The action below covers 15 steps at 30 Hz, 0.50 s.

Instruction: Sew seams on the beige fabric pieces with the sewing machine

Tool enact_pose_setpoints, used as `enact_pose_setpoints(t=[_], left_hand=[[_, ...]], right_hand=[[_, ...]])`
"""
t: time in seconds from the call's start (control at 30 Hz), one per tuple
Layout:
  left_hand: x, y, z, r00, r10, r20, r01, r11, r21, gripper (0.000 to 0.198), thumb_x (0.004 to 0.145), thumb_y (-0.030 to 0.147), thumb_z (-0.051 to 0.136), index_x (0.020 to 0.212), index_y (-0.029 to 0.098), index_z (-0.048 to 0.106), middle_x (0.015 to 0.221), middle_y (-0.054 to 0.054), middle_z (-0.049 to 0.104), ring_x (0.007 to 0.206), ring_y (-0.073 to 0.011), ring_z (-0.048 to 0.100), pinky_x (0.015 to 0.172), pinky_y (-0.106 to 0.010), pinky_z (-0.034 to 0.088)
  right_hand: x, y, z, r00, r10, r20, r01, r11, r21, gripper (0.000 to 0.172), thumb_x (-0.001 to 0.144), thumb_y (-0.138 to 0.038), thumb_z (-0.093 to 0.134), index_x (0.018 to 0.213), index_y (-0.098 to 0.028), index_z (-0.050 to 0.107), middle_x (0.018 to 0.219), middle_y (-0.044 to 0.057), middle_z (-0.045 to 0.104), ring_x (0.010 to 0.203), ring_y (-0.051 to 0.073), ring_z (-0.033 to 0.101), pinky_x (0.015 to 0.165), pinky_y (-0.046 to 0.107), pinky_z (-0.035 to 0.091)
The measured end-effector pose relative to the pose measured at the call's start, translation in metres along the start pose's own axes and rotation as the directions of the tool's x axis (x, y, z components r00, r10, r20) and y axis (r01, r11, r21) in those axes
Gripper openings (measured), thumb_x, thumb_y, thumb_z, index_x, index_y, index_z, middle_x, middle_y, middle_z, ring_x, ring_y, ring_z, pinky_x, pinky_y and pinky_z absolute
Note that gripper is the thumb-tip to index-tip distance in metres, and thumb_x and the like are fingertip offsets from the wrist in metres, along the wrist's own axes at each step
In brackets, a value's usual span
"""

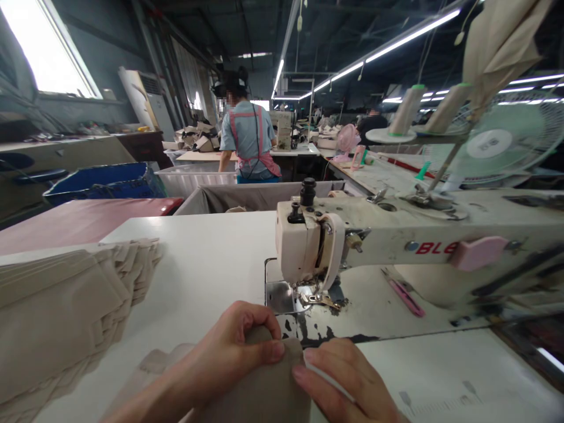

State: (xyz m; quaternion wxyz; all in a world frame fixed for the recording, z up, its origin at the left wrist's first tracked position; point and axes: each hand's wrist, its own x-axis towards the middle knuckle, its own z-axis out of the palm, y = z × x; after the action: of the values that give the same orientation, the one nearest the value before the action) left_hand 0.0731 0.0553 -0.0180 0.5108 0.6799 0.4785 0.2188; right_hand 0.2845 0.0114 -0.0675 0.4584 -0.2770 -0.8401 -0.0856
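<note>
Left hand (pixel 224 352) pinching beige fabric (pixel 268 382) — right hand (pixel 339 376) fingers pressed on it, near sewing machine (pixel 304 235)

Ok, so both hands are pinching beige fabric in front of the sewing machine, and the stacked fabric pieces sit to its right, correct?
No: the stacked fabric pieces sit to the left of the sewing machine, not the right, as the head view shows.

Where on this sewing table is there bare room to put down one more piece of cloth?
Bare white tabletop shows between the folded beige fabric stack and the sewing machine head, above the left hand. A second patch lies right of the right hand. It is crowded at the needle plate, where both hands hold the beige cloth.
</note>
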Motion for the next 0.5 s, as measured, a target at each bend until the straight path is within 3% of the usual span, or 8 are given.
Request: enact_pose_setpoints(t=[0.07, 0.13, 0.3, 0.5], left_hand=[[0.016, -0.005, 0.004, 1.0, -0.01, 0.022, 0.008, 0.998, 0.066, 0.023, 0.072, 0.036, 0.062, 0.07, 0.013, 0.063, 0.06, 0.004, 0.046, 0.062, -0.0112, 0.041, 0.056, -0.02, 0.031], [0.033, -0.012, 0.01, 1.0, -0.012, 0.001, 0.012, 0.982, 0.187, 0.019, 0.072, 0.033, 0.061, 0.071, 0.014, 0.065, 0.062, 0.003, 0.051, 0.064, -0.0125, 0.046, 0.059, -0.021, 0.035], [0.071, -0.029, 0.021, 0.988, -0.039, -0.152, 0.094, 0.921, 0.377, 0.008, 0.067, 0.021, 0.061, 0.066, 0.015, 0.066, 0.067, -0.001, 0.063, 0.069, -0.0179, 0.055, 0.065, -0.027, 0.037], [0.091, -0.033, 0.019, 0.983, -0.051, -0.175, 0.116, 0.918, 0.379, 0.013, 0.068, 0.021, 0.061, 0.078, 0.016, 0.068, 0.077, -0.003, 0.068, 0.077, -0.0204, 0.061, 0.066, -0.025, 0.042]], right_hand=[[0.003, 0.017, -0.008, 0.97, -0.154, 0.187, 0.154, 0.988, 0.015, 0.029, 0.1, -0.01, 0.037, 0.102, -0.015, 0.066, 0.09, 0.005, 0.075, 0.077, 0.017, 0.069, 0.078, 0.027, 0.056], [0.002, 0.031, -0.006, 0.939, -0.151, 0.31, 0.139, 0.988, 0.061, 0.031, 0.101, -0.01, 0.034, 0.104, -0.01, 0.065, 0.092, 0.008, 0.074, 0.078, 0.019, 0.068, 0.075, 0.03, 0.056], [-0.004, 0.061, 0.023, 0.917, -0.062, 0.394, 0.02, 0.994, 0.11, 0.037, 0.102, -0.015, 0.029, 0.094, -0.009, 0.064, 0.08, 0.01, 0.069, 0.072, 0.021, 0.063, 0.066, 0.032, 0.054], [0.001, 0.074, 0.031, 0.921, 0.011, 0.389, -0.065, 0.99, 0.126, 0.044, 0.103, -0.019, 0.022, 0.087, -0.014, 0.063, 0.081, 0.008, 0.067, 0.082, 0.022, 0.064, 0.079, 0.036, 0.052]])
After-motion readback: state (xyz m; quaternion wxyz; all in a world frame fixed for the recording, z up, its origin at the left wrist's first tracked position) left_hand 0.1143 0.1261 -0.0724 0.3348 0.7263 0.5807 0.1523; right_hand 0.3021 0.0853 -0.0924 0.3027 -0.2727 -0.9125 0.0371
